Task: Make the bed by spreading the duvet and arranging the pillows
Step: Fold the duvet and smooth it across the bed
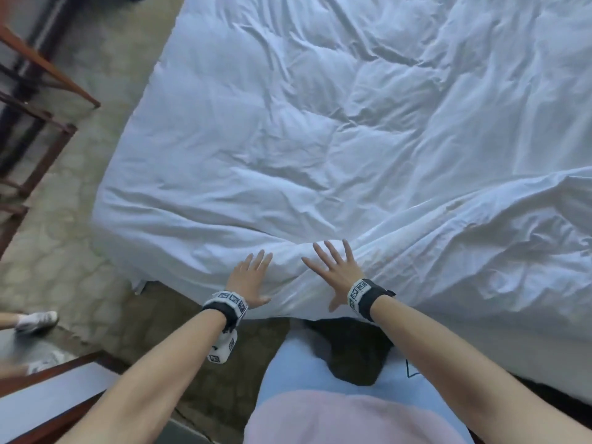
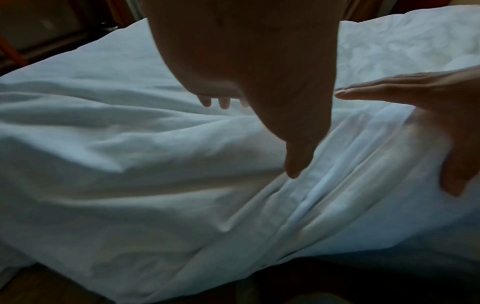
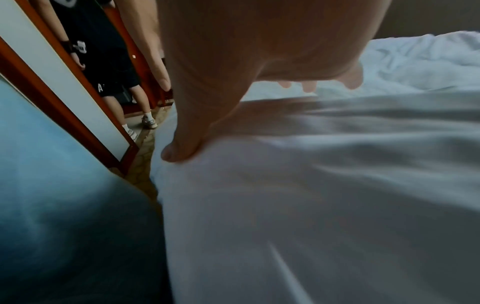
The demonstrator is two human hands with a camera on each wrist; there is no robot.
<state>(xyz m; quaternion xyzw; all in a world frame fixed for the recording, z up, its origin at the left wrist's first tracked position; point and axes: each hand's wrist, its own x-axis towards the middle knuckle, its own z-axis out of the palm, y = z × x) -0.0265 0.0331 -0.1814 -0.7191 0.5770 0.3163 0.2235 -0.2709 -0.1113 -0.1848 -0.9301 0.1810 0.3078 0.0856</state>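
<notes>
A white, wrinkled duvet (image 1: pixel 320 139) covers the bed and hangs over its near edge. My left hand (image 1: pixel 251 278) lies flat on the duvet at that near edge, fingers straight. Just to its right my right hand (image 1: pixel 334 272) presses flat on a raised fold, fingers spread. In the left wrist view my left hand (image 2: pixel 259 82) hovers palm down over the duvet (image 2: pixel 130 164), thumb pointing down. In the right wrist view my right hand (image 3: pixel 246 61) has its thumb touching the duvet (image 3: pixel 337 185). No pillows are in view.
Patterned carpet (image 1: pixel 64 251) runs along the bed's left side. Wooden furniture (image 1: pixel 38 123) stands at the far left, a wood-framed white panel (image 1: pixel 48 402) at the lower left. Another person's sneakered feet (image 1: pixel 37 320) are on the left, also seen standing (image 3: pixel 111 72) in the right wrist view.
</notes>
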